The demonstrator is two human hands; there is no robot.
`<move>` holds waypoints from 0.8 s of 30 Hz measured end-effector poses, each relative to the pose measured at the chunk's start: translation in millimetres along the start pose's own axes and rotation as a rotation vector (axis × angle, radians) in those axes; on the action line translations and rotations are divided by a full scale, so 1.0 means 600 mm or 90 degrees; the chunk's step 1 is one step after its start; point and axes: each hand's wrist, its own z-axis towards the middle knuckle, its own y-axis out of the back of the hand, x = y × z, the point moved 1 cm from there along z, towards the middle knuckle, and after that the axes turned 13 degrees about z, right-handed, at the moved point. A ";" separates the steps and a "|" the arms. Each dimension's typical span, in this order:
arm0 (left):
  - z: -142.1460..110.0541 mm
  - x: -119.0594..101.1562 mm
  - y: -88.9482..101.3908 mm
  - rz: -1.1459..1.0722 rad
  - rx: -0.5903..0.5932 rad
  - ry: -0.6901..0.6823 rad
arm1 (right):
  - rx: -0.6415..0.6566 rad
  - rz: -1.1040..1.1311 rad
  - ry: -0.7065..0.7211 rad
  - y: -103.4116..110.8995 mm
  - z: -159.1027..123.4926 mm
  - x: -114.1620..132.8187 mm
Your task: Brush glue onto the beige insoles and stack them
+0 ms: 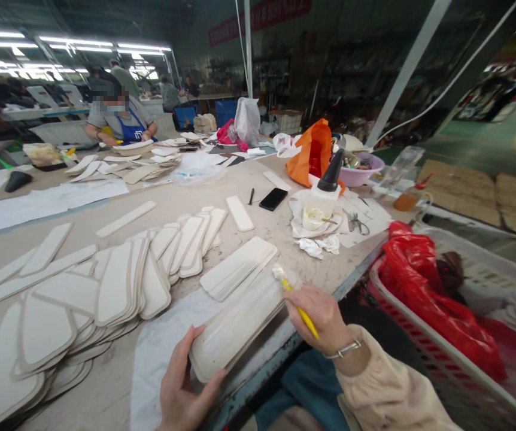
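A yellow-handled brush (304,317) is pinched in my right hand (318,314). Its pale bristles rest at the far end of a stack of long white rounded panels (240,323), whose top looks wet and glossy. My left hand (188,377) grips the stack's near end, fingers on one side and thumb on the other. Just beyond lies a fanned stack of similar white panels (235,269). A white sheet (159,353) is spread beneath. Farther off stands a white container (321,206) with a black conical top, on crumpled paper.
Many overlapping white panels (114,287) cover the left of the table. A black phone (273,199), scissors (357,224) and an orange bag (305,155) lie beyond. A basket (401,293) with red plastic stands right of the table edge. A person in a blue apron (130,129) works opposite.
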 end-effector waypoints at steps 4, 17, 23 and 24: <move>-0.001 0.003 -0.003 0.009 -0.007 0.000 | 0.075 0.077 0.064 -0.025 -0.003 0.032; 0.003 0.000 -0.002 0.004 -0.041 -0.027 | 0.095 0.121 0.106 -0.036 -0.004 0.041; 0.004 -0.004 -0.004 -0.028 -0.048 0.014 | -0.094 0.043 0.035 0.023 -0.011 0.011; 0.004 -0.004 -0.003 -0.036 -0.057 0.025 | -0.087 0.014 0.026 0.029 -0.013 0.007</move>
